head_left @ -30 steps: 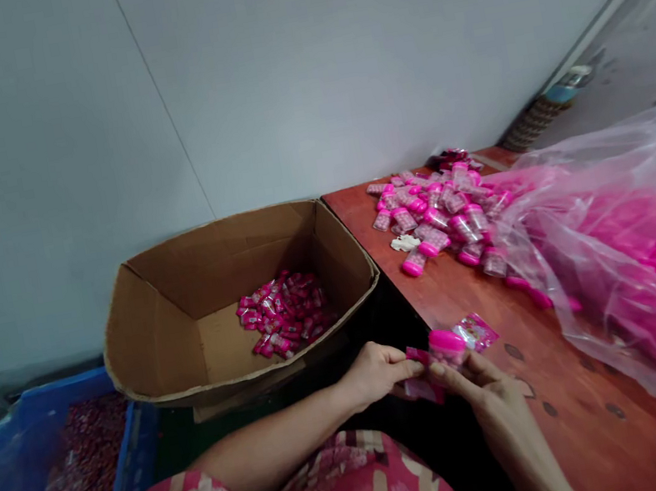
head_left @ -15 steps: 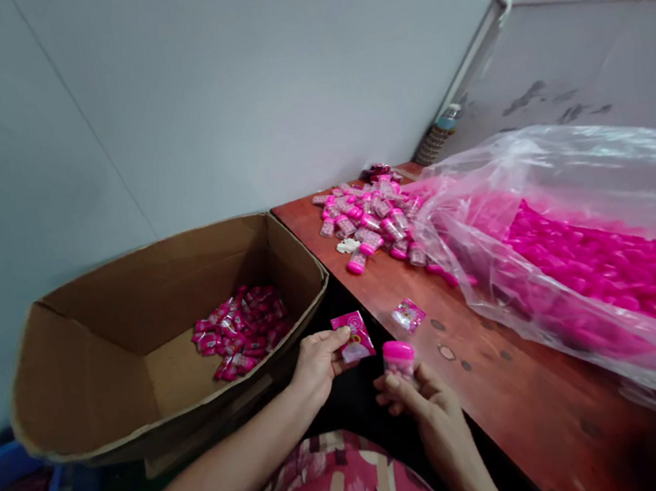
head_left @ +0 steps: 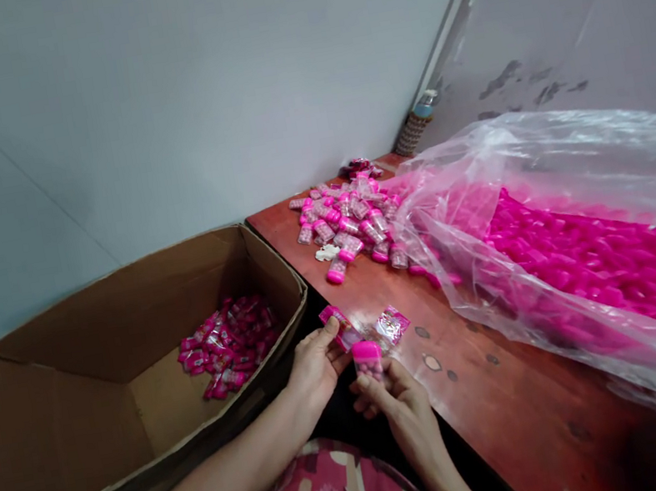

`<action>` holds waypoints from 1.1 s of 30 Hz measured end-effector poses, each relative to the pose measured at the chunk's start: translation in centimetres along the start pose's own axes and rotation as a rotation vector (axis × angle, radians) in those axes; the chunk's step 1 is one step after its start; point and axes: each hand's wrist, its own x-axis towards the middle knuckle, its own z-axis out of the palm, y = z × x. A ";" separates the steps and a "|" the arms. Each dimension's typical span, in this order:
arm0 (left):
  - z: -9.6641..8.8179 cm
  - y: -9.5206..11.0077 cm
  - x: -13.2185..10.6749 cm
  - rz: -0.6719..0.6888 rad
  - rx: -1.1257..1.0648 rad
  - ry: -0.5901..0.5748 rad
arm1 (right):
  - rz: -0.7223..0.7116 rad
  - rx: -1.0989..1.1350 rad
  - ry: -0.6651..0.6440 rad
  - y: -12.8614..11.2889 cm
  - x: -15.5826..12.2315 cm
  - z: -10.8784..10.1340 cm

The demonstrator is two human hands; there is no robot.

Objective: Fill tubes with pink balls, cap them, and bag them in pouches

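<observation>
My left hand (head_left: 314,365) pinches a small pink packet (head_left: 337,318) at the near edge of the red-brown table (head_left: 521,406). Just beside it, my right hand (head_left: 392,393) holds a small clear bottle with a pink cap (head_left: 368,359) upright. A second clear-and-pink packet (head_left: 391,324) lies on the table right behind the bottle. Both hands are close together, almost touching.
An open cardboard box (head_left: 114,440) on the left holds a heap of pink packets (head_left: 225,346). A pile of pink-capped bottles (head_left: 349,223) lies at the table's far end. A big clear plastic bag of pink caps (head_left: 590,258) covers the right of the table.
The view has swung to the right. My left hand has brought its pink packet lower and closer to the bottle in my right hand.
</observation>
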 end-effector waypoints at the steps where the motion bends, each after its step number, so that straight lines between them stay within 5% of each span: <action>1: 0.3 0.0 0.1 -0.003 -0.010 -0.016 | -0.001 0.005 0.006 0.0 0.5 -0.1; 12: 1.2 -0.7 2.3 -0.051 -0.027 0.061 | 0.024 0.072 0.044 0.0 2.8 -2.1; 25: 2.6 -1.2 3.0 -0.035 0.132 -0.071 | 0.075 0.122 -0.038 0.7 3.9 -2.8; 33: 3.1 -1.2 3.3 -0.042 0.337 -0.198 | 0.031 0.087 0.033 0.8 4.5 -3.0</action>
